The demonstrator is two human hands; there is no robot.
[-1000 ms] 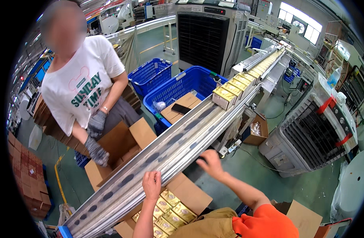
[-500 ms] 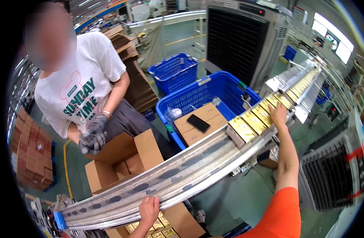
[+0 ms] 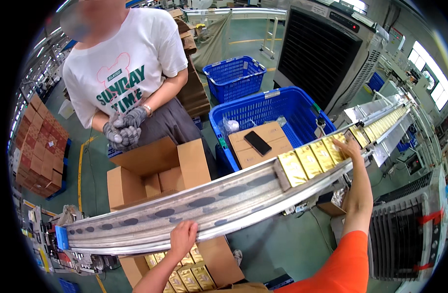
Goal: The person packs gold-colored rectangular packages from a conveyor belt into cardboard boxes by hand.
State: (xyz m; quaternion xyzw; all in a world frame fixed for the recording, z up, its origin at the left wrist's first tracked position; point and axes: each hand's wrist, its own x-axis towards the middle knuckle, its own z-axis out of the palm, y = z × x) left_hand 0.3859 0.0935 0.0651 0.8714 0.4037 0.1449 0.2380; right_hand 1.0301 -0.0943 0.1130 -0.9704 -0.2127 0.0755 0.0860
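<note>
A metal conveyor channel (image 3: pixel 243 196) runs from lower left to upper right. Along its right part stands a row of shiny gold packs (image 3: pixel 310 160), side by side. My right hand (image 3: pixel 349 147) lies on the row's rear end, fingers stretched over the pack tops. The row's front edge is slightly blurred. My left hand (image 3: pixel 184 239) is closed over the channel's near rail, its fingertips partly hidden. Below it, an open carton (image 3: pixel 225 261) holds several gold packs (image 3: pixel 188 279) standing in rows.
Across the channel a person in grey gloves (image 3: pixel 123 129) stands behind an open carton (image 3: pixel 194 163). A blue basket (image 3: pixel 221 117) holds a closed carton (image 3: pixel 277 138) with a black phone (image 3: pixel 258 143) on top. Air coolers (image 3: pixel 316 56) stand behind and at the right.
The row of gold packs has slid a little left along the channel, with my right hand following. My left hand stays on the rail. The whole view has shifted.
</note>
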